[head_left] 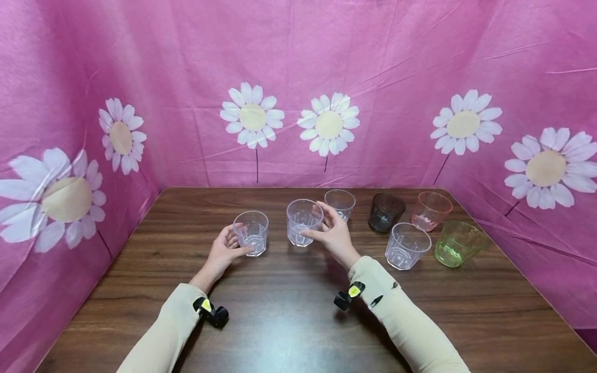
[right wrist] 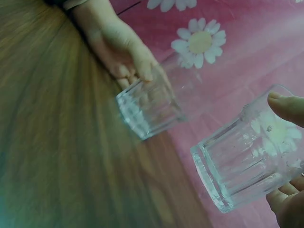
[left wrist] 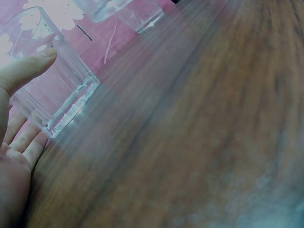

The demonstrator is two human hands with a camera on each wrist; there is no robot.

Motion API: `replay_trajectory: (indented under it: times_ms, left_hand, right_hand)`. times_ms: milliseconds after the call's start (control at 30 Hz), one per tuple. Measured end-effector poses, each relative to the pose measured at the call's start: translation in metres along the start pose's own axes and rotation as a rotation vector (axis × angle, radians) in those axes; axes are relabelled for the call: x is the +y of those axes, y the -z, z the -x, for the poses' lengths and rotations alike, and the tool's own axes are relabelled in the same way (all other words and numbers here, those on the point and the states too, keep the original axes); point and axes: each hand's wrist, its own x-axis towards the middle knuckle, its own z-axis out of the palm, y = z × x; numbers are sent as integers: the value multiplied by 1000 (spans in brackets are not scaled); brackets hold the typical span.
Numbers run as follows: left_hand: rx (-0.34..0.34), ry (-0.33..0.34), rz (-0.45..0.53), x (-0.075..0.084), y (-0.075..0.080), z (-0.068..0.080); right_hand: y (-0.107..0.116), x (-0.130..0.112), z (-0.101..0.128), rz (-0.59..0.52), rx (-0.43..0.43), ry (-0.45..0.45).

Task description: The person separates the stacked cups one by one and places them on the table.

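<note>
Both forearms in beige sleeves are reaching forward, each wrist wearing a small black camera. Left hand [head_left: 224, 251] is lying low, fingers curling round with thumb forward, gripping. Right hand [head_left: 332, 233] is sitting slightly higher, thumb and fingers spreading in a grip.

A staged tabletop booth: pink daisy-printed cloth [head_left: 298, 77] walls in a wooden table [head_left: 289, 321] on three sides.

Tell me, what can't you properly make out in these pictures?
- Left hand: in the head view its fingers sit behind the clear cup.
- Right hand: cut off by the right wrist view's edge.
- Table: grain smeared by blur in the left wrist view.
</note>
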Motion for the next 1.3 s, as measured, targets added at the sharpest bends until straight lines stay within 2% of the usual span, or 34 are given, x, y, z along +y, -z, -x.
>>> replay_trajectory:
  times_ms: [200, 567, 800, 1100, 1300]
  left_hand:
    - [7, -25, -9, -1, 0, 1]
    - [-2, -23, -6, 0, 1, 1]
    - [-5, -49, -25, -2, 1, 1]
    - [-2, 3, -24, 2, -1, -1]
    - [-5, 10, -13, 0, 0, 0]
  right_hand:
    - [20, 8, 12, 41, 3, -32]
    - [53, 12, 33, 90, 26, -90]
    - [71, 9, 45, 54, 38, -115]
    - [89, 3, 57, 101, 60, -127]
    - [95, 5, 62, 69, 55, -115]
